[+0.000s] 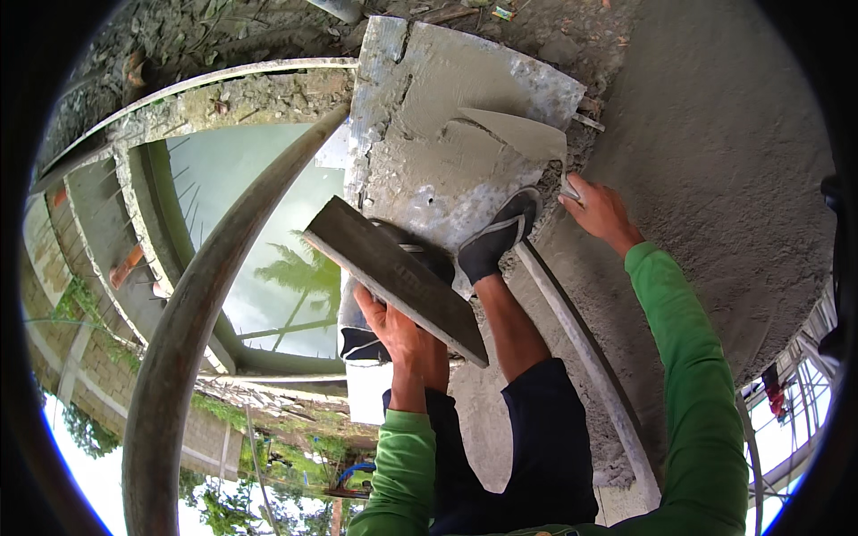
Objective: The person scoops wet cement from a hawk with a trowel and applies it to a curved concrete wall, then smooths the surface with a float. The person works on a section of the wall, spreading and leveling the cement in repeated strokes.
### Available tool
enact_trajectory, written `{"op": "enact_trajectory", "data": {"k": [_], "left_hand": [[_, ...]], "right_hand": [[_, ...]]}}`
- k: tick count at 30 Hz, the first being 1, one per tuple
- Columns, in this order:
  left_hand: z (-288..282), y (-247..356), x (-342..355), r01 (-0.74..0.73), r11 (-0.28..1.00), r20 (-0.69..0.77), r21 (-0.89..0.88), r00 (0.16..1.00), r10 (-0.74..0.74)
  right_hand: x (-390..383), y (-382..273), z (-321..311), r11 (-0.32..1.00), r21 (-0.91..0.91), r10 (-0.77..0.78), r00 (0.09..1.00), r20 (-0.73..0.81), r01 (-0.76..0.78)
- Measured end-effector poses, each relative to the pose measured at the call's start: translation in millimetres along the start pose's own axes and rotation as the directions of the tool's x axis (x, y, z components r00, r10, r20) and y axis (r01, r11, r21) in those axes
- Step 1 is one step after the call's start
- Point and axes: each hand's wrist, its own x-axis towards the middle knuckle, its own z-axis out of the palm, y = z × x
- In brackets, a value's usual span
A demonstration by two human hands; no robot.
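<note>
My left hand [393,330] grips a flat, dark rectangular mortar hawk [398,284] from below and holds it tilted above my feet. My right hand [601,213] is closed round the handle of a pointed trowel [523,134]. The trowel's blade rests on, or just over, grey wet mortar [451,80] spread on a mortar-caked sheet [365,134]. My right foot, in a dark sock and a flip-flop [500,234], stands at the sheet's near edge. The hawk partly hides my left foot.
Left of the sheet, a concrete-walled pit [134,205] holds water [277,214] reflecting sky and a palm; thin rods jut over it. A thick round pole [192,339] crosses on the left, and a thinner pole [590,353] slants by my right leg. Grey, rough wet concrete [715,179] spreads rightward.
</note>
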Motion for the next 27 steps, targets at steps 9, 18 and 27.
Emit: {"op": "enact_trajectory", "data": {"k": [9,18,27], "left_hand": [[56,-75,144,-0.120,0.910,0.259,0.398,0.966,0.014],[94,-115,151,-0.110,0.939,0.377,0.325,0.926,-0.022],[-3,49,83,-0.298,0.952,0.408,0.072,0.880,0.244]], "right_hand": [[-7,22,69,0.923,0.288,0.301,0.946,-0.122,-0.256],[57,-65,110,0.862,0.507,0.057,0.997,-0.045,-0.026],[-21,-90,25,0.295,0.925,-0.194,0.933,0.302,-0.238]]}}
